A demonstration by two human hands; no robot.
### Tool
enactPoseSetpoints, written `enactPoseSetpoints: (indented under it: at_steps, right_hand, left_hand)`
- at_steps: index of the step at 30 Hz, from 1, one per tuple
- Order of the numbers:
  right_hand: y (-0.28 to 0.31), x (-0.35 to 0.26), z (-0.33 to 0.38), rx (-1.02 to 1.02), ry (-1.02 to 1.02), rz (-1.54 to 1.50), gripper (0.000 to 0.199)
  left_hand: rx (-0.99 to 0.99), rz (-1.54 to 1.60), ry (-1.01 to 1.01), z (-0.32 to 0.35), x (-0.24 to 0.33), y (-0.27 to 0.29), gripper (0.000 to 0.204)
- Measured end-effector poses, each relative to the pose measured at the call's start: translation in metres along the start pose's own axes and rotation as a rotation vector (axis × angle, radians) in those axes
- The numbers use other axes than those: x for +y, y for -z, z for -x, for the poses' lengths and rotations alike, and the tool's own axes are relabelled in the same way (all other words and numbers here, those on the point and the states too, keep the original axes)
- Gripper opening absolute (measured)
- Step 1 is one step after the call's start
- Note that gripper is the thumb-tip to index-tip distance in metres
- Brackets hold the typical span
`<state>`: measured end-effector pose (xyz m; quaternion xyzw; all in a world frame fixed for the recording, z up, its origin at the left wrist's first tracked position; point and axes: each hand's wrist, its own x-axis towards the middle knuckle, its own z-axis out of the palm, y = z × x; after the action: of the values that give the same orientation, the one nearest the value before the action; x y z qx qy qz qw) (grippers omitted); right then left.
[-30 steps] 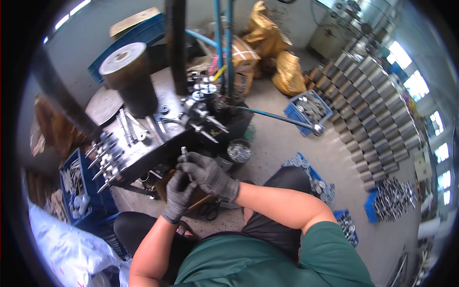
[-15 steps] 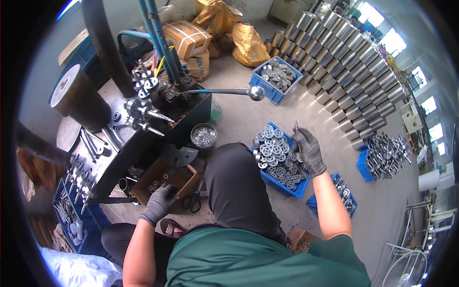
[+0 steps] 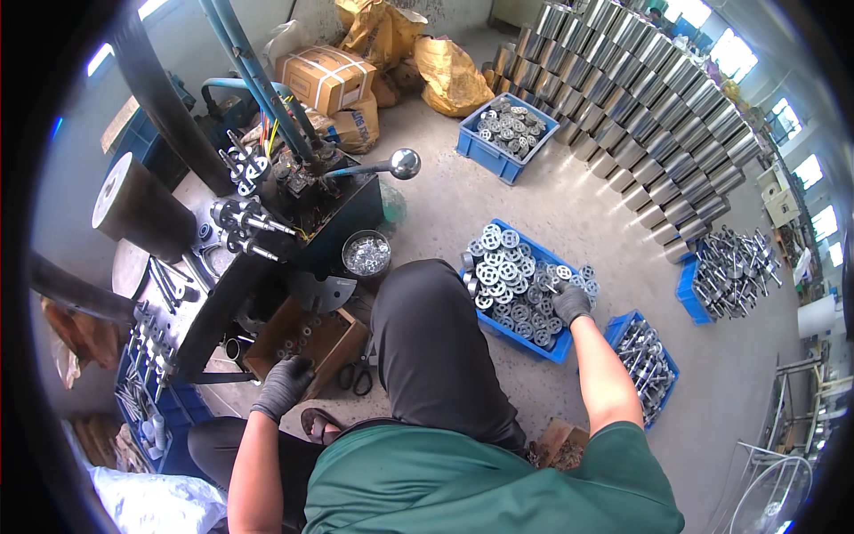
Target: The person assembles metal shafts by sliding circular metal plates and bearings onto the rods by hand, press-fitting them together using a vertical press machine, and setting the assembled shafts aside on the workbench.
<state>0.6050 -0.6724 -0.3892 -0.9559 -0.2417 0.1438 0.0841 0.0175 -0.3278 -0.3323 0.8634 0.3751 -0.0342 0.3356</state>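
Observation:
My right hand (image 3: 570, 303), in a grey glove, is closed on a slim metal shaft, mostly hidden by the fingers. It is over the right side of a blue crate (image 3: 525, 343) heaped with spoked metal discs (image 3: 503, 274). Several discs show right beside the fingers; I cannot tell whether any sits on the shaft. At the front of a wooden box (image 3: 342, 345), my gloved left hand (image 3: 286, 384) has curled fingers over small metal rings (image 3: 305, 333). What those fingers hold, if anything, is hidden.
A blue crate of shafts (image 3: 644, 363) stands right of the discs, another (image 3: 698, 289) farther right. Left stands a machine bench with a ball-ended lever (image 3: 406, 164) and a round tin (image 3: 366, 254) beside it. Scissors (image 3: 356, 377) lie near my foot. Stacked metal cylinders (image 3: 623, 116) fill the back.
My right hand has come down from above the crate's edge to the discs with the shaft. My left hand has moved slightly down and left at the wooden box. The view has shifted.

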Motion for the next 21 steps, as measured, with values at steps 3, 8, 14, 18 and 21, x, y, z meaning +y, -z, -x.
enactPoseSetpoints:
  at_steps: [3, 8, 14, 18, 21]
  right_hand:
    - [0.001, -0.003, -0.024, -0.076, -0.013, 0.061, 0.034]
    - [0.008, -0.005, -0.062, -0.221, 0.087, 0.380, 0.036]
    - [-0.039, -0.044, -0.085, -0.225, 0.233, 0.640, 0.031]
    - [-0.029, -0.045, -0.072, -0.196, 0.200, 0.606, 0.030]
    - [-0.019, -0.041, -0.072, -0.183, 0.199, 0.554, 0.036]
  left_hand:
    - [0.022, 0.022, -0.008, 0.004, -0.011, -0.008, 0.030]
    - [0.012, -0.059, -0.021, 0.005, -0.016, -0.014, 0.029]
    - [0.020, 0.023, -0.013, 0.006, -0.048, -0.027, 0.028]
    - [-0.028, -0.017, 0.001, 0.004, -0.039, -0.023, 0.027]
    - [-0.023, 0.003, -0.007, 0.005, -0.036, -0.024, 0.027]
